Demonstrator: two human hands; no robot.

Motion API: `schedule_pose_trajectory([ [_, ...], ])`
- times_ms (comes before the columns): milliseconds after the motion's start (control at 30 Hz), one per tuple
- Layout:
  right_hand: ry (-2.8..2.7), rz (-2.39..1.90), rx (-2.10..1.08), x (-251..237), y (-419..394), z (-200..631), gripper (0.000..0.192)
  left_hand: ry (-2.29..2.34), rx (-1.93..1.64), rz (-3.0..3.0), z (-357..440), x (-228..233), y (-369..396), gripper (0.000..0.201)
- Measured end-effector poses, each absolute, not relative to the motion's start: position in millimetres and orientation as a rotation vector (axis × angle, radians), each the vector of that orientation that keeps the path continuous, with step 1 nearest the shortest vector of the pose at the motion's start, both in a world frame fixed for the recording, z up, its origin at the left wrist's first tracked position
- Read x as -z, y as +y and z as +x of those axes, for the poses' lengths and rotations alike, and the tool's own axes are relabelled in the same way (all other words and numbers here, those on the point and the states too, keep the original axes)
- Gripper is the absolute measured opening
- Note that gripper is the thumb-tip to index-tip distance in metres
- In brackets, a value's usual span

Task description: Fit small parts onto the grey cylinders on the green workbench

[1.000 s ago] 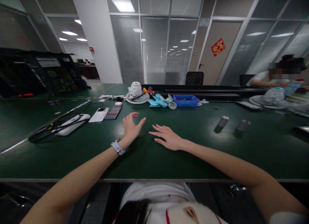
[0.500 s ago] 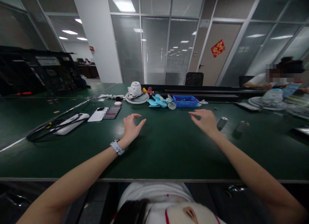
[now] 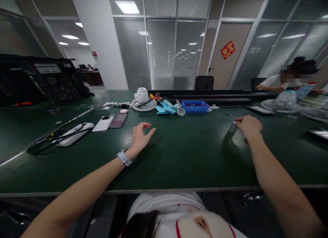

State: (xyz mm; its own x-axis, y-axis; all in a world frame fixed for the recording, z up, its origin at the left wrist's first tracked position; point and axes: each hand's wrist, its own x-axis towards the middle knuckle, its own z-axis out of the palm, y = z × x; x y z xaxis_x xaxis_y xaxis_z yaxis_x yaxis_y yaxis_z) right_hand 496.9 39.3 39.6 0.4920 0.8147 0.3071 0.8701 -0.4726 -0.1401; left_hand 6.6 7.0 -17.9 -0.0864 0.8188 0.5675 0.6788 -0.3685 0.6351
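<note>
Right of the blue tray (image 3: 195,107), on the green worktop (image 3: 179,152), the right hand (image 3: 249,126) has its fingers curled down over a small grey cylinder (image 3: 232,127) lying on its side; the fingertips touch its top end, but I cannot tell whether it is truly gripped, and it is not yet lifted. A second cylinder is hidden, if there. Left of the tray, the left hand (image 3: 140,137) hovers open and empty, thumb and forefinger apart, near a white phone (image 3: 101,123). Behind it, just beside the tray, lie a white fan body (image 3: 142,98) and loose blue fan blades (image 3: 166,108), still unassembled.
</note>
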Motion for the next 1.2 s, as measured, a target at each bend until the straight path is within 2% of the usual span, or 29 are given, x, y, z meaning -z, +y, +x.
schedule_pose_trajectory([
  [300, -1.334, -2.526, 0.138, -47.8, 32.1, 486.0, 0.031, 1.684, -1.426, 1.961, 8.0, 20.3, 8.5, 0.035],
  [833, -1.512, -2.525, 0.127, -45.6, 33.6, 483.6, 0.037, 1.667, -1.428, 1.881, 9.4, 18.6, 7.2, 0.042],
  [1200, -1.509, -2.560, 0.194, -38.6, 37.6, 485.4, 0.049, 1.611, -1.472, 1.860, 9.2, 20.6, 11.4, 0.041],
])
